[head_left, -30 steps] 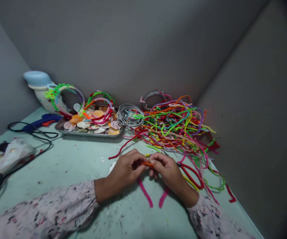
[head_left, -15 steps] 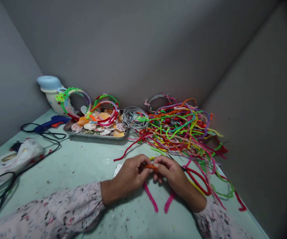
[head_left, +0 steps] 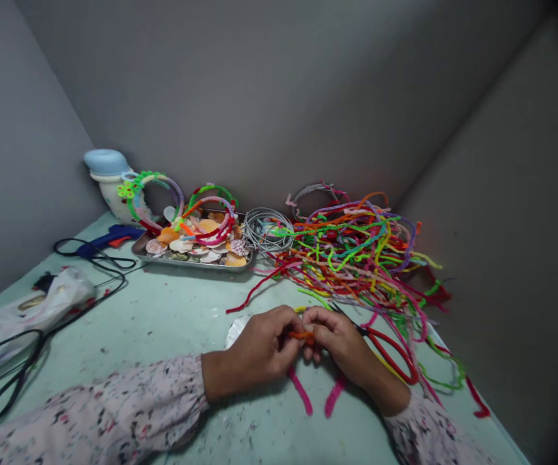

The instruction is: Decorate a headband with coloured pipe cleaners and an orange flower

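Between my two hands is a short orange pipe cleaner (head_left: 302, 335), bent or twisted on itself. My left hand (head_left: 270, 342) pinches one end of it, and my right hand (head_left: 333, 337) grips the other with thumb and fingertips. Two pink pipe cleaner ends (head_left: 301, 391) poke out below the hands; whether they join is hidden. Just right of my right hand lie scissors with red handles (head_left: 395, 352), their dark blades pointing up and left. A round whitish piece (head_left: 236, 330) lies partly covered behind my left hand.
A heap of coloured pipe cleaners (head_left: 356, 239) spreads at the back right beside coiled grey wire (head_left: 267, 229). A metal tray (head_left: 192, 263) carries shells and decorated hoops. On the left are a blue glue gun (head_left: 107, 240), black cords (head_left: 51, 332), a plastic bag (head_left: 61, 294) and a blue-lidded container (head_left: 109, 171).
The whole view has shifted slightly, so everything sits a little further right. My fingers have moved a bit on the orange pipe cleaner, and more of it shows between them.
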`<state>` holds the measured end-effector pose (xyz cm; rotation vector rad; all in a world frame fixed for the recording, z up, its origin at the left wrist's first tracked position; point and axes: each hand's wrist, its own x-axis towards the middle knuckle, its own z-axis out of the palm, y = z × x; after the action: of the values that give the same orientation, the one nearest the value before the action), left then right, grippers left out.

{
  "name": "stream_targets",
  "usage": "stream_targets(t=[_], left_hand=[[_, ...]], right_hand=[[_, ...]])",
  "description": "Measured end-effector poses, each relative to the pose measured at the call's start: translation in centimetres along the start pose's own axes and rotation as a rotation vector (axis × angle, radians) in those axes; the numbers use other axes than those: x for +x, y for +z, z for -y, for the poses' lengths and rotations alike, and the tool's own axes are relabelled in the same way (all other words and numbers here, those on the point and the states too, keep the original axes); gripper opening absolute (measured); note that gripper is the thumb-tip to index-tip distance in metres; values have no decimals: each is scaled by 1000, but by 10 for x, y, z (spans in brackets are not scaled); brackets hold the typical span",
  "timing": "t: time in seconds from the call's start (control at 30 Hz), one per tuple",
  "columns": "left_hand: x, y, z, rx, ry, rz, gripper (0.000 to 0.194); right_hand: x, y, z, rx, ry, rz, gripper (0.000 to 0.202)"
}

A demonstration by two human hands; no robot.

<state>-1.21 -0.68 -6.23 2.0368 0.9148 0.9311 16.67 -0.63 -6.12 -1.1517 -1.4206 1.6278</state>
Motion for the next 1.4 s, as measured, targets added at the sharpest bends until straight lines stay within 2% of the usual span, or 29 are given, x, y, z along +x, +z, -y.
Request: stream_targets(t=[0.17,0.27,0.4,0.5,0.83,1.4], left_hand=[[-2,2,2,-56,-22,23,8],[1,3,-1,-170,-71,24,5],[9,0,-7,-612,-273,56,10],[14,-4,-4,-774,-371,56,18],[17,-6,9,-862,-482,35,17],[19,-2,9,-875,-540,45,13]], right_hand=[[1,-2,-2,11,22,56,11],[2,-2,-1,20,21,63,11],[1,-1,0,13,-13,-13,16],[1,0,-2,5,-49,-50,23],[4,4,-9,-85,-89,-183,27],[2,1,-13,-88,-82,-154,21]])
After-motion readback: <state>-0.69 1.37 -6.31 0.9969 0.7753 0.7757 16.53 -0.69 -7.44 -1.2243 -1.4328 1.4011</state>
